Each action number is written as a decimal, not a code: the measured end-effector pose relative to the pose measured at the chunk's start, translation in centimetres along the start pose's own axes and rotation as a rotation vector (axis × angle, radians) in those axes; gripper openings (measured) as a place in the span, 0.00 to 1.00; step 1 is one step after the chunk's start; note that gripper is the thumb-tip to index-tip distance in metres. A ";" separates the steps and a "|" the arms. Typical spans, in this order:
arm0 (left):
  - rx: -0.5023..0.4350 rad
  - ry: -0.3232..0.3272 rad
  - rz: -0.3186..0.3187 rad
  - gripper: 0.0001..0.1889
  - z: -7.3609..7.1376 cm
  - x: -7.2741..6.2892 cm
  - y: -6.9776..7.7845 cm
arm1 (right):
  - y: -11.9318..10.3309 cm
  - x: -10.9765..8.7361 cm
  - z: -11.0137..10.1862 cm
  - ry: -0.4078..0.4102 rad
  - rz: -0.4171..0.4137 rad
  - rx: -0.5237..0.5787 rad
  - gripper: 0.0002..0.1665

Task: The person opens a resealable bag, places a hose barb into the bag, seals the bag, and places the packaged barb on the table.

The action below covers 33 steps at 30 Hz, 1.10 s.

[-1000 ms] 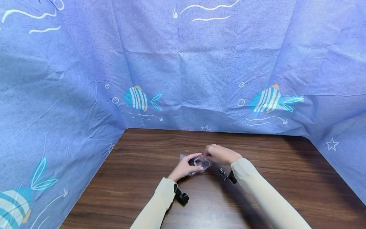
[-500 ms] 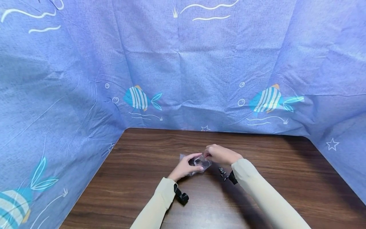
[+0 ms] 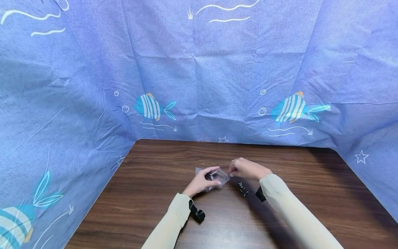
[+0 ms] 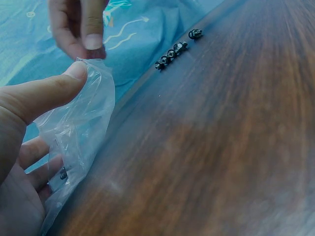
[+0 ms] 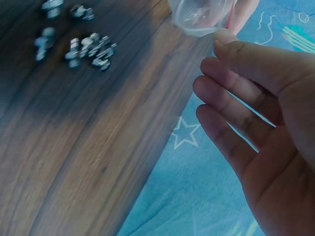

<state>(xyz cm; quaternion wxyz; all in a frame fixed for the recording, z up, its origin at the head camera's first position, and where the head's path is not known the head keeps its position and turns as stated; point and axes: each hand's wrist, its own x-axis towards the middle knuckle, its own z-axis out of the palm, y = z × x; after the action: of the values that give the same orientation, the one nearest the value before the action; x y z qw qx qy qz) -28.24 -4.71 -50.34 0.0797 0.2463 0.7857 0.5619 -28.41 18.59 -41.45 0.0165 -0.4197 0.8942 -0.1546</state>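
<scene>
My left hand holds a clear plastic bag with its thumb on the near side and fingers behind. The bag's mouth gapes toward the right. A small dark piece shows through the plastic. My right hand hovers just right of the bag's mouth. In the right wrist view its fingers are loosely bent, and nothing shows between them and the thumb. On the table below lie several small shiny metal pieces resembling bolts, in a loose cluster.
The dark wood-grain table reaches back to a blue fish-patterned cloth that hangs behind it and at both sides. Black straps with camera mounts sit on both wrists, the left mount close over the table.
My right hand has drawn back from the bag's mouth a little to the right, uncovering more of the opening. The left hand and bag have kept their place.
</scene>
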 end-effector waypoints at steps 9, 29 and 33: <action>0.009 0.005 0.006 0.31 0.0 -0.4 0.9 | 1.3 -1.9 0.8 -0.020 0.048 -0.003 0.03; 0.005 -0.001 0.000 0.32 0.1 0.0 0.0 | 2.5 -3.7 2.8 0.014 -0.059 -0.038 0.08; 0.006 0.005 -0.004 0.32 0.1 0.0 -0.1 | 2.5 -3.9 2.8 0.018 -0.071 -0.047 0.08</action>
<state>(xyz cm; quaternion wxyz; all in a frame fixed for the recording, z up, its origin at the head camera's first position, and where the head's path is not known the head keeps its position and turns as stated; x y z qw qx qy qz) -28.23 -4.62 -50.52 0.0781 0.2434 0.7881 0.5600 -27.29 22.30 -45.20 -0.0070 -0.4501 0.8822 -0.1380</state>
